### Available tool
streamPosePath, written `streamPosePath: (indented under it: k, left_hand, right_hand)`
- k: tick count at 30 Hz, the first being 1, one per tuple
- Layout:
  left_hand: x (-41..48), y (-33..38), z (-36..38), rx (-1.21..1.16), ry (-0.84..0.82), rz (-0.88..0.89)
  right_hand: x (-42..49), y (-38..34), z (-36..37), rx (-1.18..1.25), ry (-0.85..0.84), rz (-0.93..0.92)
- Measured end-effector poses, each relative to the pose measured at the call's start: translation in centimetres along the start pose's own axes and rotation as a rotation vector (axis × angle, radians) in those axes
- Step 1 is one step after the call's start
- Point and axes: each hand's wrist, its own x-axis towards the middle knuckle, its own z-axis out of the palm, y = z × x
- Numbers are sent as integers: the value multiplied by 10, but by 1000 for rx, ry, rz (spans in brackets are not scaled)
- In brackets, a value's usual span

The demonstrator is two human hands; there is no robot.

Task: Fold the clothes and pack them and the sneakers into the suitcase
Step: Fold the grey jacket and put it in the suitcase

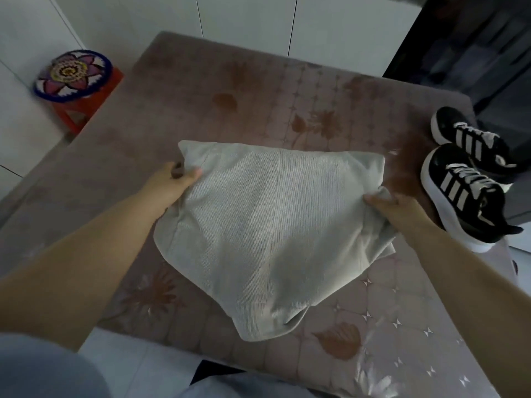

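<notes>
A pale grey ribbed garment (273, 225), folded over, lies in the middle of the mattress. My left hand (172, 182) grips its left edge near the top corner, thumb on top of the cloth. My right hand (393, 208) grips a bunch of the fabric at the right edge. Two black sneakers with white stripes and white soles sit at the mattress's right edge: the nearer sneaker (465, 196) and the farther sneaker (471, 136) behind it. No suitcase is in view.
The mattress (201, 104) has a brownish quilted cover with flower prints. A red stool with a round crocheted flower cushion (73, 74) stands on the floor at the far left. White cupboard doors (244, 18) run behind; a dark opening (474, 38) is at the right.
</notes>
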Motion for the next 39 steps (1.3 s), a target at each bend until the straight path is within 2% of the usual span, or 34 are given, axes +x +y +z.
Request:
streamPosePath:
  k: [3, 5, 7, 9, 11, 14, 16, 17, 19, 21, 23, 25, 27, 29, 34, 39]
  left_hand:
    - [8, 16, 4, -124, 85, 63]
    - [13, 31, -2, -142, 148, 158]
    - [20, 50, -10, -176, 223, 176]
    - [37, 64, -16, -199, 285, 150]
    - [56, 71, -10, -115, 325, 117]
    - [74, 61, 3, 158, 352, 80]
    - [70, 47, 15, 347, 307, 240]
    - [64, 40, 22, 461, 287, 381]
    - [46, 28, 36, 724, 212, 606]
    - [40, 19, 44, 948, 100, 613]
    - [49, 5, 44, 1098, -7, 506]
    - [56, 1, 43, 1153, -41, 456]
    - [55, 8, 46, 1143, 10, 487]
    - [57, 17, 48, 1125, 77, 528]
    - [79, 14, 40, 1121, 69, 411]
    - [93, 4, 42, 1077, -35, 385]
  right_hand:
    - [-5, -27, -17, 56, -49, -127]
    - [-6, -44, -33, 228, -15, -235]
    - [8, -57, -44, 382, 50, -245]
    - [34, -66, -44, 435, 171, -161]
    - [60, -70, -33, 245, 263, -116]
    - [68, -68, 0, -308, 334, -134]
    - [55, -60, 24, -429, 325, -270]
    - [46, -56, 38, -512, 308, -392]
    - [32, -43, 62, -687, 161, -562]
    - [32, -29, 74, -812, 27, -614]
    - [42, -21, 77, -911, -12, -592]
    - [47, -29, 77, -911, 37, -571]
    - [50, -48, 75, -831, 148, -599]
    - [57, -67, 70, -847, 184, -626]
    - [100, -67, 63, -953, 34, -498]
    - [117, -62, 74, -1014, -4, -505]
